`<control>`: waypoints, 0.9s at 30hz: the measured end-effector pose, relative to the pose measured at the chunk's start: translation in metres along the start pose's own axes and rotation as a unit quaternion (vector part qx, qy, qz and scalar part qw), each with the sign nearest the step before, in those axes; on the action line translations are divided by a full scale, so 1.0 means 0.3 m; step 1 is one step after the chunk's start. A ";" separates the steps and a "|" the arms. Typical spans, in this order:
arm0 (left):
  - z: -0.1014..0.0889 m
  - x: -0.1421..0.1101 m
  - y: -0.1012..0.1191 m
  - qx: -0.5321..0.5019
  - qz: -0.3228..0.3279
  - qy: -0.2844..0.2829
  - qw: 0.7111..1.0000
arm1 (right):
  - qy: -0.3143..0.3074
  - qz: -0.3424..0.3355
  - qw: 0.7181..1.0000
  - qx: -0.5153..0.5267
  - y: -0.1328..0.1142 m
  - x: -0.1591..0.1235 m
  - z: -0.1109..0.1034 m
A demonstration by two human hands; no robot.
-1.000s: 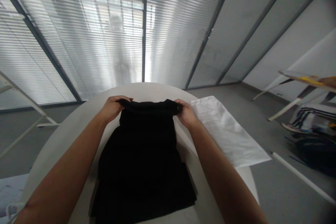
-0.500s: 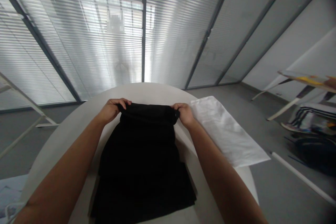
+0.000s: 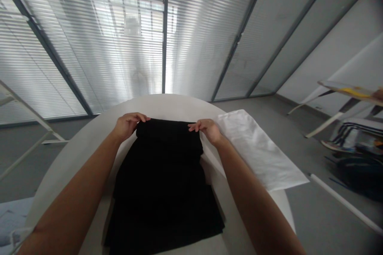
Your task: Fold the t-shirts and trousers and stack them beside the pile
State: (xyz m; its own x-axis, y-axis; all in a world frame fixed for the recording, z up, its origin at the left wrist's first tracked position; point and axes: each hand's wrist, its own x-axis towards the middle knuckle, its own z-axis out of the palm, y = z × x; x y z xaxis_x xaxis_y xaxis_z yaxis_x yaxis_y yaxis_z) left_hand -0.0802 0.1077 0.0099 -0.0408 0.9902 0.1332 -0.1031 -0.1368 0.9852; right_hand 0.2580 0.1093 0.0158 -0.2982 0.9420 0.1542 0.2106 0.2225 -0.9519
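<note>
A black folded garment (image 3: 163, 183) lies lengthwise on a round white table (image 3: 72, 167), with a folded-over band at its far end. Its exact kind is hard to make out in the dark cloth. At the far left corner, my left hand (image 3: 128, 124) is closed with its fingertips on the edge. My right hand (image 3: 209, 128) rests at the far right corner, its fingers stretched out and slightly apart on top of the cloth. Right of that hand lies a folded white cloth (image 3: 260, 149), untouched.
Beyond the table stands a glass partition with blinds (image 3: 128, 59). A white metal frame (image 3: 32, 115) is at the left. On the right are another table (image 3: 350, 89), a dark bag-like item (image 3: 359, 171) on the floor and a white bar (image 3: 344, 201).
The garment's far band, earlier gripped and bunched at both corners, now lies flatter and smoother. My right hand has loosened its pinch and spread its fingers. My left hand has barely shifted.
</note>
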 end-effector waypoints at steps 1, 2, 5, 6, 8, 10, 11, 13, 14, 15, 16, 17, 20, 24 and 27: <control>0.003 0.004 -0.003 0.042 -0.001 0.011 0.999 | 0.008 0.000 1.000 -0.011 -0.003 0.003 0.004; 0.004 0.010 -0.005 0.079 0.002 0.018 0.997 | 0.016 0.004 0.999 -0.034 -0.007 0.007 0.009; 0.007 0.031 -0.011 0.172 -0.023 0.043 0.984 | 0.022 0.039 0.985 -0.164 -0.029 0.015 0.025; 0.008 0.036 -0.012 0.215 -0.036 0.057 0.974 | 0.011 0.045 0.976 -0.214 -0.038 0.015 0.032; 0.013 0.042 -0.010 0.324 -0.074 0.076 0.940 | -0.027 0.034 0.951 -0.305 -0.053 0.010 0.050; 0.020 0.041 -0.007 0.386 -0.120 0.060 0.913 | -0.071 0.013 0.924 -0.376 -0.057 -0.003 0.072; 0.023 0.039 -0.006 0.393 -0.143 0.046 0.907 | -0.090 0.013 0.911 -0.402 -0.052 -0.010 0.085; 0.026 0.036 -0.005 0.392 -0.181 0.023 0.902 | -0.124 0.036 0.890 -0.437 -0.033 -0.026 0.111; 0.026 0.036 -0.006 0.392 -0.194 0.019 0.899 | -0.134 0.051 0.884 -0.446 -0.021 -0.033 0.124; 0.025 0.037 -0.007 0.394 -0.205 0.018 0.896 | -0.139 0.064 0.879 -0.452 -0.008 -0.039 0.136; 0.024 0.038 -0.007 0.396 -0.213 0.015 0.893 | -0.142 0.073 0.875 -0.456 0.004 -0.044 0.147; 0.022 0.038 -0.006 0.395 -0.218 0.011 0.892 | -0.143 0.078 0.873 -0.459 0.013 -0.047 0.156; 0.024 0.032 0.011 0.376 -0.237 0.003 0.896 | -0.146 0.091 0.871 -0.460 0.023 -0.047 0.169; 0.034 0.005 0.050 0.321 -0.246 -0.008 0.915 | -0.129 0.088 0.891 -0.427 0.004 -0.023 0.151; 0.032 -0.011 0.067 0.273 -0.220 -0.006 0.936 | -0.031 0.106 0.910 -0.398 0.000 0.001 0.130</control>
State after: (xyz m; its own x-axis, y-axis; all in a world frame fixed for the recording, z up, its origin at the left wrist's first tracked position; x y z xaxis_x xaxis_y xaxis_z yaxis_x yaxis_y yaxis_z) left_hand -0.0726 0.1020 0.0303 -0.1027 0.9480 -0.3012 0.4163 0.3159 0.8526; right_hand 0.2216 0.0998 0.0054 -0.2177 0.9747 -0.0496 0.8711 0.1711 -0.4604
